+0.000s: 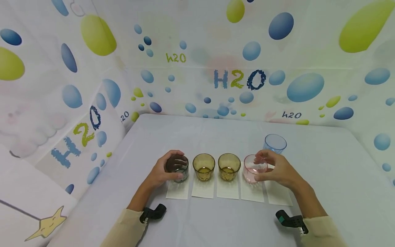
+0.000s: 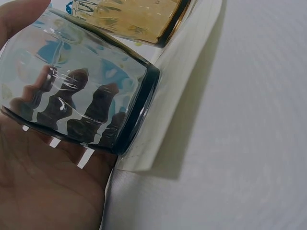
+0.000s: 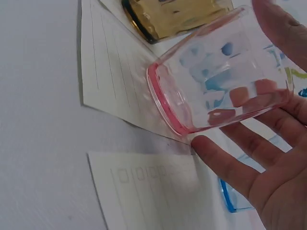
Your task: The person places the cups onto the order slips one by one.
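In the head view my left hand (image 1: 159, 173) holds a dark grey glass (image 1: 183, 174) at the left end of a row, thumb in front and fingers behind. The left wrist view shows those fingers through the clear wall of the glass (image 2: 100, 67). At the other end of the row, my right hand (image 1: 279, 171) has its thumb and fingers round a pink glass (image 1: 250, 166). Its pink base is down by a lined paper slip (image 3: 112, 72) in the right wrist view. Between the hands stand two amber glasses, one left (image 1: 204, 164) and one right (image 1: 229, 164).
Behind the right hand stands a light blue glass (image 1: 275, 141), partly hidden by it. Paper slips lie in a row under the glasses, and the rightmost slip (image 1: 279, 197) has no glass on it. White table cloth (image 1: 213, 219) and printed hangings (image 1: 197, 92) surround the setup.
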Action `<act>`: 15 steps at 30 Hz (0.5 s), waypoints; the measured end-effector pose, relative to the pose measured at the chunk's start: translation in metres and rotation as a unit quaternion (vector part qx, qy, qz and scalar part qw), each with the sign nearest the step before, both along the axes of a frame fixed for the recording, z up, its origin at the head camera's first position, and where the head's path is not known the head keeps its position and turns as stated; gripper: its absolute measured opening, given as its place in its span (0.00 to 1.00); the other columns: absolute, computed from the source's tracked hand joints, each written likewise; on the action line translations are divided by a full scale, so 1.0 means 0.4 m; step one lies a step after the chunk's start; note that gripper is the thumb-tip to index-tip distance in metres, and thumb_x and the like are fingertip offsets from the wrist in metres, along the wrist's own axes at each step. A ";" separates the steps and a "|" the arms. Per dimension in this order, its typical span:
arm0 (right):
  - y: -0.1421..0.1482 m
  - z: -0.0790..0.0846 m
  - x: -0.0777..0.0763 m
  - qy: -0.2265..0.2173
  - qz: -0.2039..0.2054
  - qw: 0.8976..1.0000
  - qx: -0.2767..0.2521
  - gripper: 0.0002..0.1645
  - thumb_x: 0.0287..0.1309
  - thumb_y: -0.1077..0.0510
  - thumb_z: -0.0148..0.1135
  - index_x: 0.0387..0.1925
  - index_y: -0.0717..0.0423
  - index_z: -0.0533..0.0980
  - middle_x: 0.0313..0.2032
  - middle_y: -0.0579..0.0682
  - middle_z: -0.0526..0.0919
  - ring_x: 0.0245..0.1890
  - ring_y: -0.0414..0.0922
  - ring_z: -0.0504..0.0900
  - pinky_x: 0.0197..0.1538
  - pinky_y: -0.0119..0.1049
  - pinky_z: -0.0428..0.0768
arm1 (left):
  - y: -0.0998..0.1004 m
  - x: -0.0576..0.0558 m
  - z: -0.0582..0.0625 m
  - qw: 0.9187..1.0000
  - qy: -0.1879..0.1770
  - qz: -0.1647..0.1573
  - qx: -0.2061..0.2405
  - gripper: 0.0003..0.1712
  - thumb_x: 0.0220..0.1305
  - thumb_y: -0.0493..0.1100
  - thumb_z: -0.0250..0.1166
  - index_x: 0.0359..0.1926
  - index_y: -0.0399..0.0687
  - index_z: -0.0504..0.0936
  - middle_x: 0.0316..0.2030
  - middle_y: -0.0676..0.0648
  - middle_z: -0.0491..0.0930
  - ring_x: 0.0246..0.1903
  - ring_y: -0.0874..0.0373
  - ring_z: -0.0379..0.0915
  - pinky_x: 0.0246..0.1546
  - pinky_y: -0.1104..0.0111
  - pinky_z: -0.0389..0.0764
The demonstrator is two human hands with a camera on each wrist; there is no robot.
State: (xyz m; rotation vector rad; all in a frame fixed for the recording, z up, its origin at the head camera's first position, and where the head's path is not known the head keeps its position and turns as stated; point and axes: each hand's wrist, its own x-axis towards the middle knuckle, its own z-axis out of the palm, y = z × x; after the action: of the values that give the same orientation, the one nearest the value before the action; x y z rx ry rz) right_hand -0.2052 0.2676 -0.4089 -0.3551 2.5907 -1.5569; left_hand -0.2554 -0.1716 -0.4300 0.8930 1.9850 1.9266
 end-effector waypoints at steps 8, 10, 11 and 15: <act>0.011 0.028 0.002 0.031 0.017 0.999 0.039 0.45 0.47 0.53 0.79 0.66 0.59 0.70 0.56 0.61 0.81 0.62 0.63 0.76 0.57 0.56 0.81 | 0.001 -0.003 -0.001 1.000 0.003 0.000 0.000 0.42 0.55 0.32 0.73 0.66 0.24 0.62 0.58 0.30 0.74 0.58 0.41 0.76 0.61 0.55 0.78; 0.010 0.033 0.001 0.043 0.016 0.998 0.046 0.43 0.50 0.53 0.78 0.66 0.60 0.71 0.57 0.61 0.81 0.61 0.62 0.77 0.58 0.56 0.81 | 0.000 -0.001 -0.001 1.000 0.003 0.001 -0.001 0.42 0.55 0.32 0.73 0.66 0.24 0.62 0.58 0.29 0.75 0.58 0.40 0.76 0.61 0.56 0.78; 0.009 0.035 0.000 0.050 0.016 0.997 0.051 0.41 0.52 0.54 0.76 0.66 0.60 0.71 0.57 0.61 0.81 0.60 0.61 0.78 0.58 0.55 0.81 | -0.001 0.000 -0.001 1.000 0.004 0.002 -0.001 0.42 0.55 0.33 0.73 0.66 0.24 0.62 0.58 0.29 0.75 0.58 0.39 0.76 0.61 0.56 0.78; 0.004 0.039 -0.005 0.083 0.018 0.993 0.080 0.31 0.60 0.56 0.71 0.63 0.61 0.74 0.58 0.59 0.81 0.58 0.59 0.80 0.57 0.54 0.81 | -0.001 0.002 -0.002 1.000 0.002 0.005 -0.002 0.42 0.56 0.34 0.74 0.66 0.25 0.63 0.57 0.29 0.75 0.58 0.36 0.75 0.61 0.56 0.78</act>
State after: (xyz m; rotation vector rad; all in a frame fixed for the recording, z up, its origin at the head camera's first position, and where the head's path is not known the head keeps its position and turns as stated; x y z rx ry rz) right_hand -0.2073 0.2694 -0.3934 -0.5347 2.7941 -1.3490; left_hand -0.2545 -0.1721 -0.4310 0.8898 1.9985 1.9268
